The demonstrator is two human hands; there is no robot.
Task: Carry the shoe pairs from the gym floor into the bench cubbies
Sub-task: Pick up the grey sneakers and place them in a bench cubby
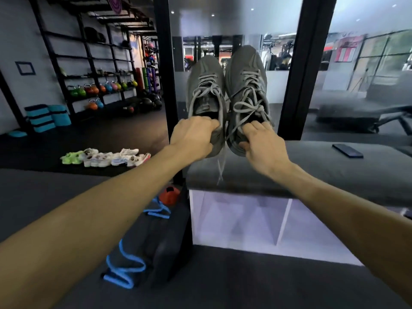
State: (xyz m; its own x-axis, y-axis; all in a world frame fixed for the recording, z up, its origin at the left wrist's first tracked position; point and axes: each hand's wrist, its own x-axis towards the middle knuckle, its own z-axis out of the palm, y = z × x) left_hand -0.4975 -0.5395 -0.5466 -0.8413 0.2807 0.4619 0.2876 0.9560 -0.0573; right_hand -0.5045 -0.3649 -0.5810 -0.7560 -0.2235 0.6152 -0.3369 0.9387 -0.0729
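I hold a pair of grey lace-up sneakers in the air above the bench. My left hand (193, 136) grips the heel collar of the left grey shoe (206, 85). My right hand (260, 141) grips the heel of the right grey shoe (246, 76), toes pointing away from me. Loose laces dangle below them. Under the grey padded bench top (334, 172) are white cubbies (245, 219), split by a divider, with nothing visible inside. Several more shoes (104, 156), white and neon green, lie in a row on the dark floor at left.
A black phone (347, 150) lies on the bench top at right. Black posts (166, 74) frame the glass wall behind the bench. A dark bag with blue straps (145, 248) and an orange cone (169, 195) sit left of the cubbies. Kettlebell racks (100, 88) line the far left wall.
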